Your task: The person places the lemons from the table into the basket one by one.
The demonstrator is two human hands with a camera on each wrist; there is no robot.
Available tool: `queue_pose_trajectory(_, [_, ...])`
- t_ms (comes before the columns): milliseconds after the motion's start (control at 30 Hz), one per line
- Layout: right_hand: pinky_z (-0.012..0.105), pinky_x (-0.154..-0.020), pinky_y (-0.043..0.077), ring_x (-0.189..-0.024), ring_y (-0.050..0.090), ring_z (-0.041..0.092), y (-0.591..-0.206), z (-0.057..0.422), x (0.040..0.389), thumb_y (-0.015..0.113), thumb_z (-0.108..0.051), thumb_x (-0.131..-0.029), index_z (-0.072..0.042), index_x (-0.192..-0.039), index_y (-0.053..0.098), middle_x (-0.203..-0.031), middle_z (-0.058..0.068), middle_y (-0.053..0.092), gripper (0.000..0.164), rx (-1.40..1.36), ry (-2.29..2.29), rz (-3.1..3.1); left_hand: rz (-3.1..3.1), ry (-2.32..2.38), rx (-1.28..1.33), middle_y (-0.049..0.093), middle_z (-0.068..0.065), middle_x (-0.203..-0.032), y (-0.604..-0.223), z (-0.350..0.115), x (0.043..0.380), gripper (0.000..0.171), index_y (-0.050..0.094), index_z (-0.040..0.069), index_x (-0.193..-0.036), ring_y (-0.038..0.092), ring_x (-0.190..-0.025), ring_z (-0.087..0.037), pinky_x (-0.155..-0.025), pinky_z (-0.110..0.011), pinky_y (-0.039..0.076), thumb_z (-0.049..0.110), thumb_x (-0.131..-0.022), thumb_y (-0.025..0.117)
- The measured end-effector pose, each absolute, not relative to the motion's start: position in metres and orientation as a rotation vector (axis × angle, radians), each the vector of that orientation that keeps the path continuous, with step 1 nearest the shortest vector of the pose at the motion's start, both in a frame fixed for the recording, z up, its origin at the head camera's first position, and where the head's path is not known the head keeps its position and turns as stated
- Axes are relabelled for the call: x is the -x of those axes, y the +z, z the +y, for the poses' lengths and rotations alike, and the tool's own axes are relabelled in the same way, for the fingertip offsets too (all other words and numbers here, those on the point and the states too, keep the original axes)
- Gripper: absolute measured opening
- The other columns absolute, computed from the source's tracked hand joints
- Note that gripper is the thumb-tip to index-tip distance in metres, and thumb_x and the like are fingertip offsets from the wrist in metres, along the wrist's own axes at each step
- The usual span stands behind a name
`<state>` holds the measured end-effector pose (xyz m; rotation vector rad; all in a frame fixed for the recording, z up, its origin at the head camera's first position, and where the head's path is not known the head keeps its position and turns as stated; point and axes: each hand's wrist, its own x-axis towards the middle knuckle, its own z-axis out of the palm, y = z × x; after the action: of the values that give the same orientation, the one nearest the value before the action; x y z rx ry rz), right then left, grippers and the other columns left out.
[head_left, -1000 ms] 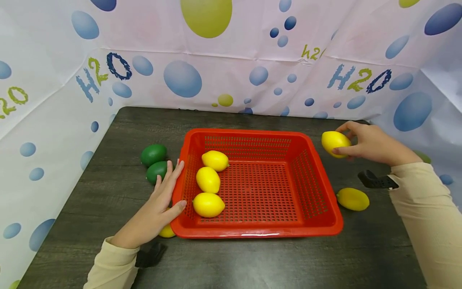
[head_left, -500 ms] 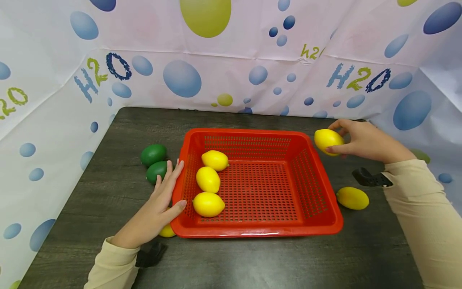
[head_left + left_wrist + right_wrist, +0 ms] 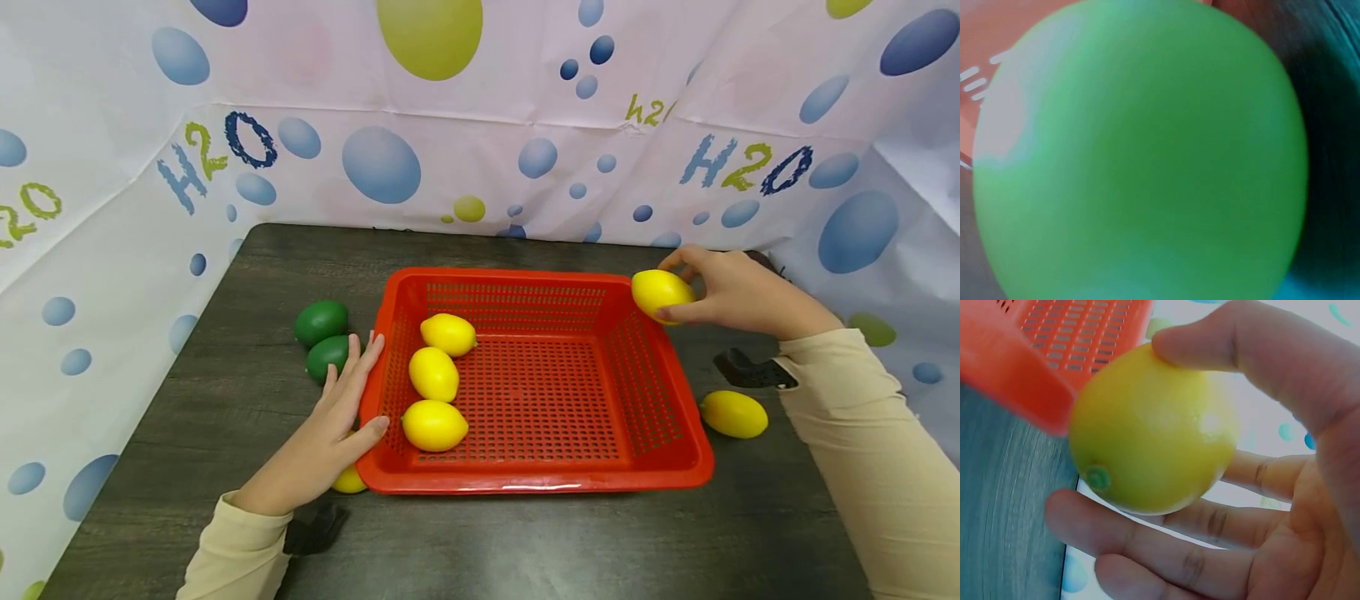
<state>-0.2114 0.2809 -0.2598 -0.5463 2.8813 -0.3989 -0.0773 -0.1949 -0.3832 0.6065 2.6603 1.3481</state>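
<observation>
My right hand (image 3: 738, 292) holds a yellow lemon (image 3: 660, 293) between thumb and fingers, at the back right corner of the red plastic basket (image 3: 540, 482). In the right wrist view the lemon (image 3: 1154, 431) shows its small green stem end, with the thumb on top. My left hand (image 3: 326, 437) rests on the basket's left rim, fingers spread. Inside the basket, along its left side, lie three lemons: a back one (image 3: 448, 335), a middle one (image 3: 433, 374) and a front one (image 3: 435, 426). A blurred, rounded green surface (image 3: 1147, 150) fills most of the left wrist view.
Two dark green fruits, a rear one (image 3: 321, 323) and a nearer one (image 3: 327, 357), lie left of the basket. A yellow fruit (image 3: 349, 480) is partly hidden by the left hand. Another longish yellow fruit (image 3: 734, 414) lies right of the basket on the dark table (image 3: 525, 542).
My right hand has moved left with the lemon, from beyond the basket's right side to its back right rim. The left hand and the other fruits have stayed put.
</observation>
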Motion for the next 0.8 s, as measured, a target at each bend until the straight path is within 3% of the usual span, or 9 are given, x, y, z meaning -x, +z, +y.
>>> queue_pose_trajectory(200, [0.041, -0.071, 0.055, -0.085, 0.067, 0.024, -0.259, 0.264, 0.213, 0.082, -0.039, -0.088, -0.005, -0.133, 0.057, -0.118, 0.021, 0.069, 0.062, 0.577, -0.414, 2.857, 2.655, 1.352, -0.605, -0.014, -0.004, -0.171, -0.383, -0.195, 0.077, 0.083, -0.001, 0.031, -0.167, -0.017, -0.156, -0.033, -0.119, -0.067, -0.008, 0.027, -0.106, 0.055])
queue_pose_trajectory(567, [0.047, -0.079, 0.055, -0.097, 0.066, 0.028, -0.265, 0.242, 0.216, 0.082, -0.04, -0.088, -0.007, -0.134, 0.058, -0.121, 0.019, 0.069, 0.061, 0.646, -0.449, 2.8, 2.655, 1.344, -0.593, -0.013, -0.003, -0.171, -0.382, -0.195, 0.077, 0.083, -0.001, 0.032, -0.167, -0.017, -0.156, -0.033, -0.118, -0.068, -0.008, 0.027, -0.106, 0.055])
queue_pose_trajectory(800, [0.042, -0.077, 0.053, -0.089, 0.064, 0.024, -0.265, 0.233, 0.216, 0.083, -0.034, -0.088, -0.008, -0.132, 0.059, -0.117, 0.015, 0.07, 0.057, 0.694, -0.453, 2.79, 2.653, 1.351, -0.577, -0.015, -0.004, -0.171, -0.382, -0.194, 0.076, 0.083, 0.0, 0.032, -0.167, -0.018, -0.155, -0.037, -0.118, -0.07, -0.007, 0.027, -0.106, 0.055])
